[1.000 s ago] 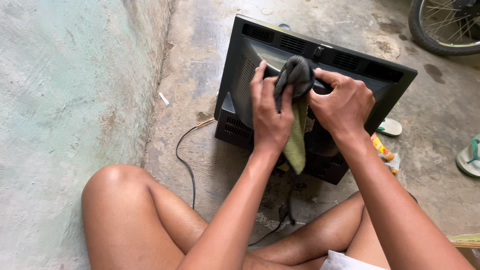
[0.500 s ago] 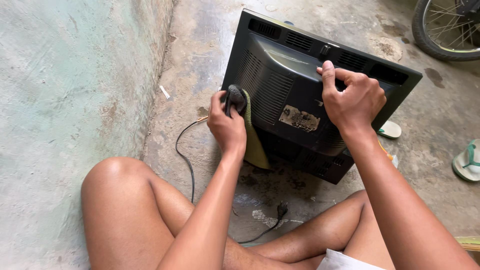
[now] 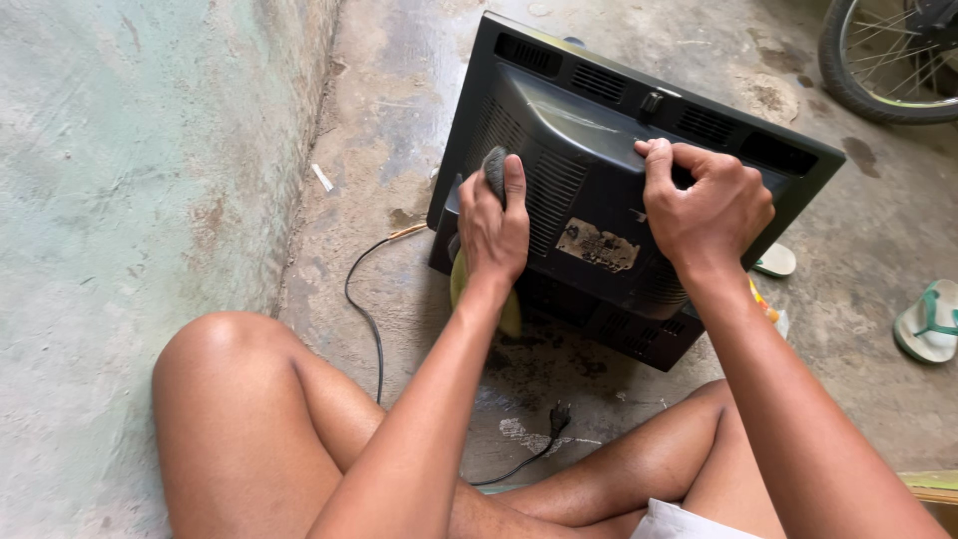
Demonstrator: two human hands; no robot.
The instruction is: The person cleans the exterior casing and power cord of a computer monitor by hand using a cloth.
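A black old-style television (image 3: 589,150) lies face down on the concrete floor, its vented back casing towards me. My left hand (image 3: 492,230) presses a dark grey and yellow-green cloth (image 3: 495,172) against the left side of the casing; the cloth's green end hangs below my wrist. My right hand (image 3: 709,205) grips the upper back of the television near its top ridge. A worn label (image 3: 597,246) sits between my hands.
A black power cord (image 3: 371,319) runs from the set to a plug (image 3: 557,416) between my crossed legs. A painted wall (image 3: 120,200) rises at left. A bicycle wheel (image 3: 883,55) is top right, sandals (image 3: 928,321) at right.
My left hand with the cloth went from the top middle of the casing down to its left edge, then back up onto the left vents. The right hand kept its grip.
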